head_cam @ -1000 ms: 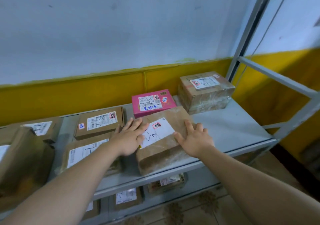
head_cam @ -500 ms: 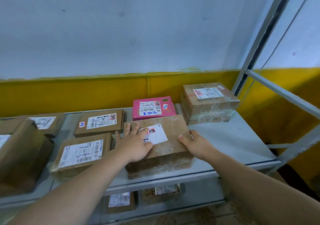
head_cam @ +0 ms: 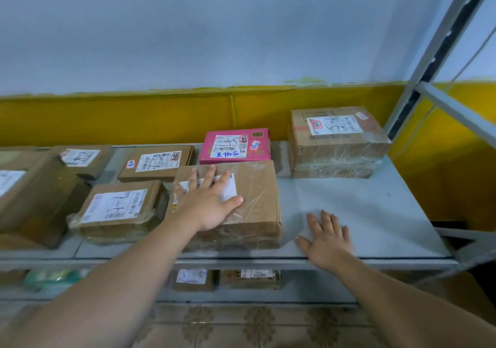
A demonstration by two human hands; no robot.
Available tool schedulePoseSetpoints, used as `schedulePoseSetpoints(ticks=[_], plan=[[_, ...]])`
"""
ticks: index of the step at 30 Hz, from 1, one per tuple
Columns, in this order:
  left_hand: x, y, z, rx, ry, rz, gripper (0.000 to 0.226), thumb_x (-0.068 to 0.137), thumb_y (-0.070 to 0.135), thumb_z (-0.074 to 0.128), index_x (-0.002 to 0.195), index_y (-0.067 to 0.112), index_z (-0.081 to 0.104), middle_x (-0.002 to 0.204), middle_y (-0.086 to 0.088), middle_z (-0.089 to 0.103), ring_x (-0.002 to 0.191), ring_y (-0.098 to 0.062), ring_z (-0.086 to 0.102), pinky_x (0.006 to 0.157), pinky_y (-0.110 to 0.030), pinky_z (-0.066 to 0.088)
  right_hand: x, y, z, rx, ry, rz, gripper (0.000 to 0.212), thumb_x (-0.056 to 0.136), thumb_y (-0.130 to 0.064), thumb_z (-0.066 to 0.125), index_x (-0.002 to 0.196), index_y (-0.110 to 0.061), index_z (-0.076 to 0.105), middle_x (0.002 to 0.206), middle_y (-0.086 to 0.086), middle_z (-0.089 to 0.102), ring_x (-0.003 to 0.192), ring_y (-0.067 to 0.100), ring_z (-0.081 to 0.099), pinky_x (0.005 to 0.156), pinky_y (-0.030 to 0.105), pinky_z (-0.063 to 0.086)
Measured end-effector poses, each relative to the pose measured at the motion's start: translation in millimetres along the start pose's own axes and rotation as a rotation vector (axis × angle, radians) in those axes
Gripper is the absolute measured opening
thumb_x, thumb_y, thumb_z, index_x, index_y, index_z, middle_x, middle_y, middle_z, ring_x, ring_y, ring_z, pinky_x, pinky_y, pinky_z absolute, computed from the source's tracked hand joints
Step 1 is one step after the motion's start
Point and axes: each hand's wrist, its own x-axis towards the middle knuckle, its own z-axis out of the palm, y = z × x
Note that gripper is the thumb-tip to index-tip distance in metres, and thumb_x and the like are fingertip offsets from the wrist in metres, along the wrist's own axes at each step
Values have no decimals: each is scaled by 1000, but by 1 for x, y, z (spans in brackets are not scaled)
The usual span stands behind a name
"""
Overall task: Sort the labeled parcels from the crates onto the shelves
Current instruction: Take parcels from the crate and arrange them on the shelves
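Presently, the brown taped parcel (head_cam: pixel 252 208) lies flat on the upper shelf (head_cam: pixel 362 208), near its front edge, with its rear side close against the pink parcel (head_cam: pixel 236 145). The left hand (head_cam: pixel 206 205) rests palm-down on the parcel's top; its grip is wide, fingers (head_cam: pixel 209 176) spread and straight, pinching nothing. The right hand (head_cam: pixel 328 240) lies flat on bare shelf just right of the parcel and apart from it, its grip likewise wide and empty.

The parcel thus sits directly beneath the left hand and to the left of the right hand, so the left is judged nearer for any final nudge. Its long axis appears to run front to back, though the wide lens leaves this uncertain.

The parcel's label is largely covered by the left hand and unreadable. The lower-shelf parcels (head_cam: pixel 192 279) are blurred. No crate is in view.
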Motion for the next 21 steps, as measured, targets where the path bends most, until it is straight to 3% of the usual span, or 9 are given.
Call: schedulePoseSetpoints(ticks=[6,21], plan=[[8,5,1,26,-5,-15,76,85,78,21,149,48,-7,160,10,-18,147,-30,-18,112,-67,-4,8,8,14,-71,38,-35,77,94,-70,8,156,-31,-15,162,6,-24,149,29,-22,121,51,-9],[-1,8,-1,8,-29,3,74,87,75,27,149,49,-4,159,13,-19,147,-25,-21,114,-65,-3,8,9,12,-64,25,-63,81,92,-74,8,156,-31,-15,162,7,-25,149,30,-23,120,53,-9]])
